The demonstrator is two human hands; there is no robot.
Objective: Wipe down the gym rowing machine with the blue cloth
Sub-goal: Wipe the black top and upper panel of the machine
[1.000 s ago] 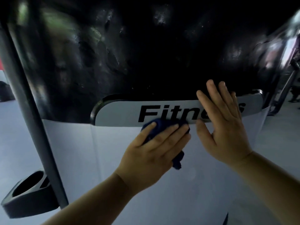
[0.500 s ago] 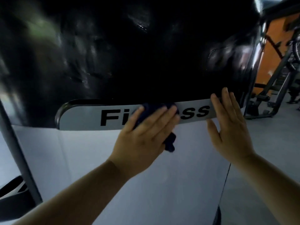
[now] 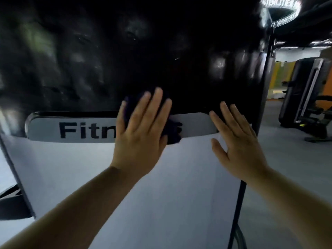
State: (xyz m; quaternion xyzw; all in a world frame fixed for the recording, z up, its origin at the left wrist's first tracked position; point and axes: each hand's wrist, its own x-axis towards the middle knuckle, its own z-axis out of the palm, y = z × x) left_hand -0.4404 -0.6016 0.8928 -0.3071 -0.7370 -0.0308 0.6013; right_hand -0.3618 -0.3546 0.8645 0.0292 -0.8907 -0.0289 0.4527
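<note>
Black, glossy panel (image 3: 161, 51) fills the upper view, smeared with dim reflections; below it runs a grey strip (image 3: 86, 132) lettered "Fitn" and a pale white panel (image 3: 179, 177). The left hand (image 3: 140, 135) lies flat with fingers spread, pressing the cloth (image 3: 173, 133) against the strip's right part and the black edge above — dark folds show past the fingers. The right hand (image 3: 237, 141) rests open on the machine's right edge, holding nothing. Grey floor (image 3: 287, 159) and another machine (image 3: 305, 96) lie to the right.
</note>
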